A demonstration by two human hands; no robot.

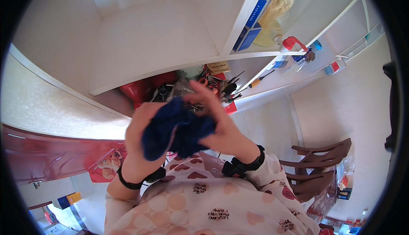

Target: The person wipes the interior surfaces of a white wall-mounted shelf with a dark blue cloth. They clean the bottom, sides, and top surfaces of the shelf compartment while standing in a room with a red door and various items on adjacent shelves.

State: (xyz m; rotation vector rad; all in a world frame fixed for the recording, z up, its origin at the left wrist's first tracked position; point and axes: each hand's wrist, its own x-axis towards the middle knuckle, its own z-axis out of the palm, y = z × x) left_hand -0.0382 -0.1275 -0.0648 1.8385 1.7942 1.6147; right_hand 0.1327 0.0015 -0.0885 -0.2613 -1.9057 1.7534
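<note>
A crumpled dark blue cloth (163,129) is bunched between my two hands, in front of the shelving. My left hand (135,136) grips its left side, and the fabric hides most of the fingers. On the other side, my right hand (223,128) holds the cloth's right end, with a finger pointing up and away; motion blurs this hand. Black straps circle both wrists. Just beyond the hands, a low shelf compartment holds a clear plastic bag (182,88), orange-handled scissors (203,81) and other small items, partly covered by my hands.
White shelving (153,40) spans the top. A red glossy object (137,89) sits in the lower compartment. Screwdrivers, one yellow-handled (254,83), are to the right. Blue boxes (257,10) stand by a large clear jar (306,8). A brown wooden chair (319,158) is at right, a red door (57,155) at left.
</note>
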